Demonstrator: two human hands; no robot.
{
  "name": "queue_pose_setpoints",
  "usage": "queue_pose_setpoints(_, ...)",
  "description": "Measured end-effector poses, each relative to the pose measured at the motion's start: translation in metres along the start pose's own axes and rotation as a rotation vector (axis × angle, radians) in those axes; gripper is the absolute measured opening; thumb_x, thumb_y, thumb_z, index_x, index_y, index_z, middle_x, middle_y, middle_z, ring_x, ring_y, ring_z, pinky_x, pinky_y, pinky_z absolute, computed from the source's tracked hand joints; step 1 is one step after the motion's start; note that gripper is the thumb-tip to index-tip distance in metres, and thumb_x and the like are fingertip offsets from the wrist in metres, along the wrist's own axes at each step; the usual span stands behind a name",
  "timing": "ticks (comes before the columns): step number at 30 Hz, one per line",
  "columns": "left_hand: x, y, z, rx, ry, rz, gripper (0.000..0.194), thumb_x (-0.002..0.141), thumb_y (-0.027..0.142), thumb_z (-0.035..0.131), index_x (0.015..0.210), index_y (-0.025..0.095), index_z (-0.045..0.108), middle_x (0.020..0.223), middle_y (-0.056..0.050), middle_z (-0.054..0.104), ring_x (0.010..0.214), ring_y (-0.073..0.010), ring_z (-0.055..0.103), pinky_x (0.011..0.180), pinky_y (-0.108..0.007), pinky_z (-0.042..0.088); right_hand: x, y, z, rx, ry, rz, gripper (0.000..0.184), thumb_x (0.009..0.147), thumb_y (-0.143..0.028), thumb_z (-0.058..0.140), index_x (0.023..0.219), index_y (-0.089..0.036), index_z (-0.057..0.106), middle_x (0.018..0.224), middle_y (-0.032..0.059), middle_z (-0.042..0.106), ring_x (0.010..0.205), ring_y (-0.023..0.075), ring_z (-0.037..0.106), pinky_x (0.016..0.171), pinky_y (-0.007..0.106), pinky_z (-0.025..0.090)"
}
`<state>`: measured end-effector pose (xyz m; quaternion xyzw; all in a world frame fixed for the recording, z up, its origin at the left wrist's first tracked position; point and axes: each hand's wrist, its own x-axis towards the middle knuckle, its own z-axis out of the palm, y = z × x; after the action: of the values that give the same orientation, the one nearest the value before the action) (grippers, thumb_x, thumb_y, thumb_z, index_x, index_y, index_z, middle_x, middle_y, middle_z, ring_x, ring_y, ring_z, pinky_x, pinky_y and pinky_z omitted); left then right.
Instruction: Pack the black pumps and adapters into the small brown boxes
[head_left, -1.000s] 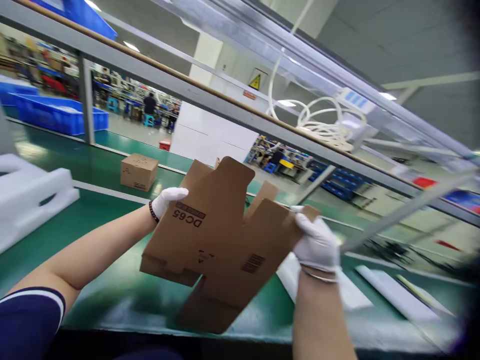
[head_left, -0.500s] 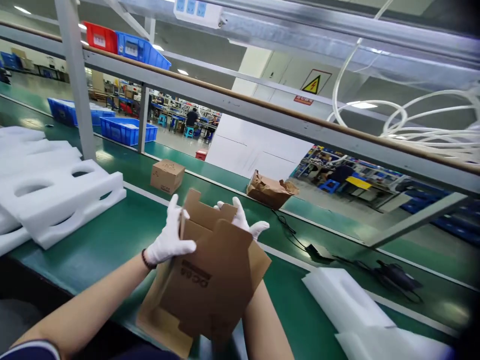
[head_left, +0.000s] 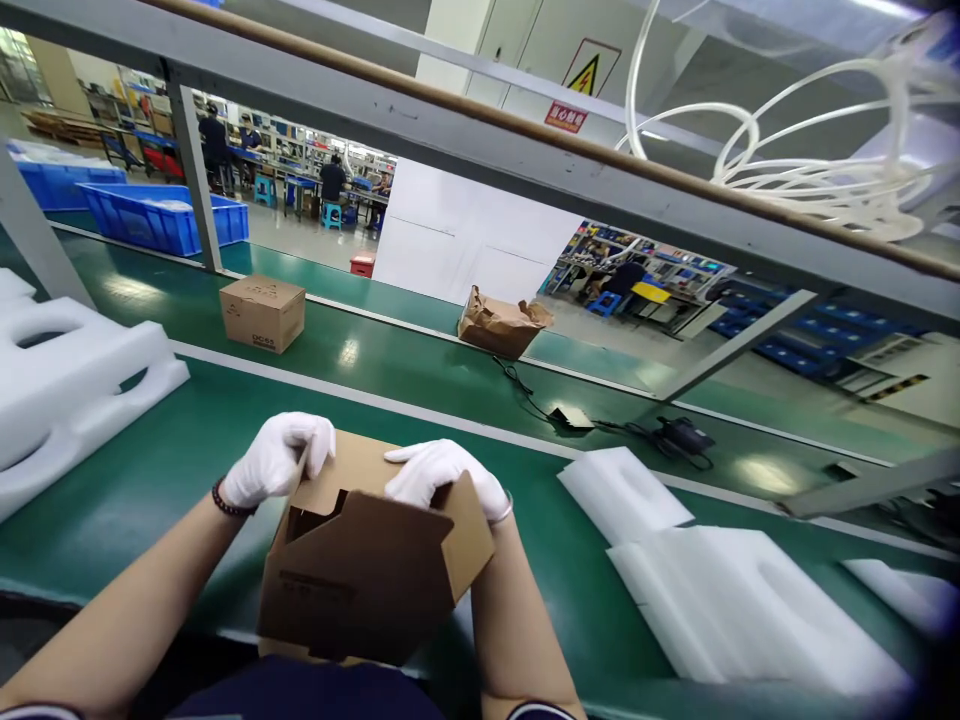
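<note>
An unfolded brown cardboard box [head_left: 352, 575] is in front of me at the table's near edge, its flaps standing up and dark print on its near side. My left hand [head_left: 281, 458], in a white glove, is closed with a flap at the box's left corner pinched between thumb and fingers. Over the box's right side bends my gloved right hand [head_left: 442, 475], its fingers curled down at the flaps and their tips partly hidden behind the cardboard. Beyond them, on the green table [head_left: 225, 400], stands a closed printed carton [head_left: 262, 312].
White foam inserts [head_left: 82, 370] are piled at the left. More foam pieces [head_left: 735, 590] lie at the right. Farther back are a crumpled brown paper bag [head_left: 501, 322], a black adapter with its cord [head_left: 682, 438] and a blue bin [head_left: 161, 218]. A metal rail [head_left: 480, 125] crosses above.
The box has come down toward the near table edge and opened out from a flatter shape. My left hand went from spread fingers to a pinch; my right moved from behind the box onto its flaps.
</note>
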<state>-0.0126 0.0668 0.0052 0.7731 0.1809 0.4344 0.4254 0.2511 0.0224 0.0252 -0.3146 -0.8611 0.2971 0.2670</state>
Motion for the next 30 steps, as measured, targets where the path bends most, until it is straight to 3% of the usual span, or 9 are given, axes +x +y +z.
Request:
queue_pose_setpoints(3, 0.019, 0.021, -0.007, 0.185, -0.401, -0.074, 0.053, 0.072, 0.069, 0.069, 0.065, 0.017, 0.062, 0.065, -0.003, 0.060, 0.060, -0.0164, 0.054, 0.057, -0.030, 0.046, 0.001, -0.014, 0.005, -0.012, -0.094, -0.037, 0.072, 0.081, -0.086, 0.043, 0.068, -0.020, 0.071, 0.069, 0.0033, 0.069, 0.069, 0.0184, 0.067, 0.097, 0.036, 0.049)
queue_pose_setpoints(8, 0.003, 0.038, -0.020, 0.135, -0.676, 0.200, 0.021, 0.093, 0.035, 0.055, 0.086, 0.030, 0.074, 0.099, -0.005, 0.075, 0.105, -0.0226, 0.066, 0.115, -0.046, 0.034, -0.002, -0.030, 0.013, -0.205, 0.024, -0.023, 0.039, 0.088, -0.059, 0.065, 0.080, -0.022, 0.073, 0.071, -0.0016, 0.063, 0.070, 0.0127, 0.061, 0.111, 0.043, 0.037)
queue_pose_setpoints(11, -0.035, 0.036, -0.021, 0.169, -0.614, 0.235, 0.033, 0.086, 0.047, 0.066, 0.115, 0.032, 0.067, 0.116, -0.006, 0.073, 0.132, -0.0299, 0.053, 0.123, -0.056, 0.016, -0.013, -0.031, 0.013, -0.265, 0.017, -0.088, 0.038, 0.091, -0.054, 0.064, 0.069, -0.024, 0.072, 0.079, -0.0002, 0.063, 0.091, 0.0159, 0.063, 0.120, 0.051, 0.017)
queue_pose_setpoints(14, -0.068, 0.038, -0.001, 0.247, -0.344, 0.228, 0.048, 0.079, 0.062, 0.069, 0.110, 0.026, 0.064, 0.112, -0.009, 0.072, 0.130, -0.0326, 0.054, 0.123, -0.060, 0.011, -0.026, -0.035, 0.021, -0.311, 0.098, -0.197, 0.037, 0.096, -0.052, 0.057, 0.073, -0.027, 0.071, 0.070, -0.0023, 0.061, 0.106, 0.0201, 0.062, 0.122, 0.054, 0.007)
queue_pose_setpoints(17, -0.083, 0.046, 0.026, 0.304, -0.131, 0.096, 0.031, 0.094, 0.052, 0.053, 0.099, 0.023, 0.064, 0.106, -0.006, 0.073, 0.118, -0.0265, 0.062, 0.125, -0.057, 0.012, -0.044, -0.052, 0.042, -0.339, 0.226, -0.240, 0.050, 0.097, -0.065, 0.037, 0.108, -0.029, 0.069, 0.094, 0.0018, 0.070, 0.127, 0.0295, 0.053, 0.121, 0.059, -0.002)
queue_pose_setpoints(20, -0.085, 0.051, 0.037, 0.397, -0.019, -0.062, 0.034, 0.099, 0.035, 0.045, 0.131, 0.024, 0.052, 0.131, -0.010, 0.064, 0.125, -0.0238, 0.058, 0.124, -0.051, 0.023, -0.065, -0.071, 0.069, -0.321, 0.246, 0.016, 0.061, 0.100, -0.057, 0.027, 0.149, -0.025, 0.042, 0.138, 0.0083, 0.057, 0.142, 0.0340, 0.038, 0.122, 0.060, 0.001)
queue_pose_setpoints(24, -0.076, 0.052, 0.023, 0.558, -0.267, 0.164, 0.058, 0.096, 0.038, 0.053, 0.149, 0.026, 0.032, 0.153, -0.016, 0.042, 0.142, -0.0319, 0.039, 0.117, -0.054, 0.033, -0.084, -0.077, 0.087, -0.373, 0.422, 0.155, 0.064, 0.102, -0.036, 0.032, 0.161, -0.026, 0.009, 0.162, 0.0090, 0.025, 0.149, 0.0335, 0.020, 0.122, 0.059, 0.017)
queue_pose_setpoints(27, -0.061, 0.056, 0.012, 0.652, -0.546, 0.269, 0.073, 0.081, 0.051, 0.073, 0.139, 0.020, 0.044, 0.137, -0.019, 0.056, 0.138, -0.0406, 0.040, 0.113, -0.062, 0.031, -0.084, -0.077, 0.078, -0.489, 0.264, 0.019, 0.070, 0.095, -0.058, 0.047, 0.154, -0.022, 0.034, 0.149, 0.0142, 0.046, 0.145, 0.0404, 0.029, 0.118, 0.066, 0.018)
queue_pose_setpoints(30, -0.047, 0.063, 0.011, 0.689, -0.668, 0.234, 0.052, 0.082, 0.049, 0.072, 0.122, 0.019, 0.056, 0.114, -0.014, 0.067, 0.124, -0.0359, 0.053, 0.109, -0.059, 0.033, -0.077, -0.083, 0.065, -0.535, 0.150, -0.017, 0.064, 0.083, -0.062, 0.062, 0.130, -0.018, 0.057, 0.120, 0.0149, 0.068, 0.119, 0.0368, 0.060, 0.115, 0.061, 0.029)
